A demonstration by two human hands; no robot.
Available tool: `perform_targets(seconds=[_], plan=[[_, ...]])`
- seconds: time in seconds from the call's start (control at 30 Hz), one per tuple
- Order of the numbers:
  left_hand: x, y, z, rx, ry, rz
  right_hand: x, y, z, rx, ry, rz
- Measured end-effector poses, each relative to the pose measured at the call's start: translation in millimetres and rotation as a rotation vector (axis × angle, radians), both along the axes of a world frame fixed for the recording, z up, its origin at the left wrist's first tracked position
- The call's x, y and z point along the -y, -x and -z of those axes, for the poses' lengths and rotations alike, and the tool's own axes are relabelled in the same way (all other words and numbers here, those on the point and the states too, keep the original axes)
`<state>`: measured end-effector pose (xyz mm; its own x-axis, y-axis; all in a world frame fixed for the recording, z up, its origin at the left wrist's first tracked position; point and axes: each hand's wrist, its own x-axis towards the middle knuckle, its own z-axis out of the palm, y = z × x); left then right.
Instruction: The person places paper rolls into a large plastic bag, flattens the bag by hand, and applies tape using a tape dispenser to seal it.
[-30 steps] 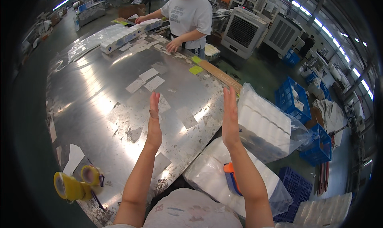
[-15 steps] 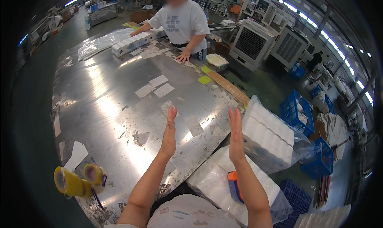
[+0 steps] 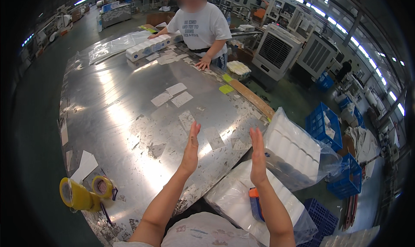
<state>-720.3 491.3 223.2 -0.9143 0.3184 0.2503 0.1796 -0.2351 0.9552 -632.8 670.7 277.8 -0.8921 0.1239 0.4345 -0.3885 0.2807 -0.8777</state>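
My left hand (image 3: 189, 151) is raised over the near right part of the metal-topped table (image 3: 103, 130), its fingers stretched out and holding nothing. Facing it across a gap, my right hand (image 3: 258, 160) is also empty, fingers straight and palm turned inward. Just right of that hand is a clear plastic bag of white rolls (image 3: 289, 149). Below it lies a second bagged bundle (image 3: 231, 191), with an orange and blue tool (image 3: 256, 203) on top, partly hidden by my right forearm. White paper pieces (image 3: 176, 89) lie on the table beyond my hands.
Yellow tape rolls (image 3: 73, 195) stand at the table's near left. A co-worker (image 3: 203, 28) at the far side has one hand at a long pack of white rolls (image 3: 149, 48) and the other on the table edge. Blue crates (image 3: 346, 180) stand on the floor to the right.
Both my hands have come slightly lower, and the left has moved a little toward the right one. The whole view has shifted slightly. Both hands stay empty.
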Motion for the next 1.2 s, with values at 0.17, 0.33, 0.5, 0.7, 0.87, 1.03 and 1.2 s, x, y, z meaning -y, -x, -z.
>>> perform_targets(seconds=[0.17,0.33,0.5,0.7,0.87,1.03,1.2], plan=[[-2.9,-4.1,-0.4,0.033,0.031,0.017,2.2,-7.1,-1.7,-0.008,-0.068,0.015],[-4.2,-6.0,3.3,0.039,0.05,0.038,1.6,-16.2,-0.1,0.004,-0.147,0.032],[-7.8,-8.4,3.8,0.043,0.05,0.053,-2.2,-25.8,7.6,0.005,-0.206,0.041],[-11.3,-10.7,5.5,0.044,0.046,0.069,-3.2,-34.4,10.6,0.025,-0.263,0.071],[-12.8,-12.0,6.5,0.04,0.058,0.076,-3.9,-37.5,12.7,0.031,-0.262,0.085],[-12.2,-13.2,7.9,0.049,0.067,0.078,-1.7,-39.4,13.8,0.04,-0.256,0.094],[-10.9,-14.0,7.2,0.066,0.07,0.073,0.4,-39.3,10.8,-0.009,-0.216,0.093]])
